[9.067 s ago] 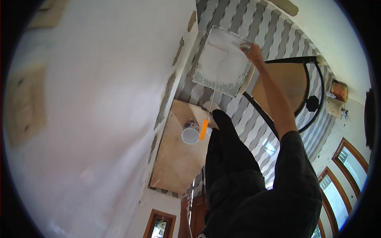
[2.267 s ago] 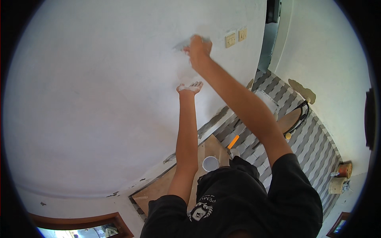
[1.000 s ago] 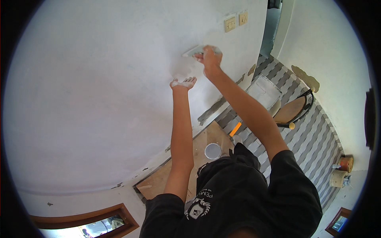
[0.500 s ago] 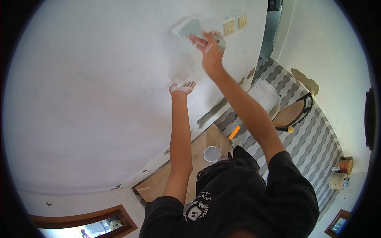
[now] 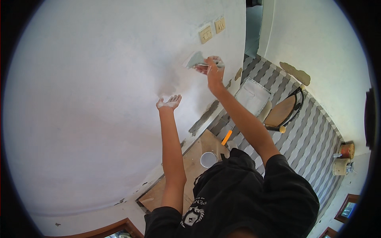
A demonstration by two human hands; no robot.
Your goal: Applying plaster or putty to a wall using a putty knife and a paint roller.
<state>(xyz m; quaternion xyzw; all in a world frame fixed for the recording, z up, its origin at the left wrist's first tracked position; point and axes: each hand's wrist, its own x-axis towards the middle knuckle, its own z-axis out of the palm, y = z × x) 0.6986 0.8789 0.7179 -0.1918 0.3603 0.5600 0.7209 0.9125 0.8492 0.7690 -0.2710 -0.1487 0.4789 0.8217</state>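
My right hand (image 5: 214, 70) grips a putty knife (image 5: 195, 60) by its handle. The knife's wide, pale grey-green blade lies at or very near the white wall (image 5: 111, 79), below two switch plates; whether it touches I cannot tell. Lower and to the left, my left hand (image 5: 169, 103) is held palm up with its fingers spread. White paste smears its palm, and no tool is in it. White smears also mark the fingers of my right hand.
Two cream switch plates (image 5: 205, 35) sit on the wall. Below are a wooden board (image 5: 190, 158) with a white bucket (image 5: 208, 159), an orange-handled tool (image 5: 226, 137), a white-smeared tray (image 5: 253, 95) and a chair (image 5: 282, 113) on the tiled floor. Bare patches (image 5: 204, 118) show along the wall's foot.
My right hand and the putty knife have come down, away from the switch plates' level. My left hand stays palm up. The whole view has shifted slightly.
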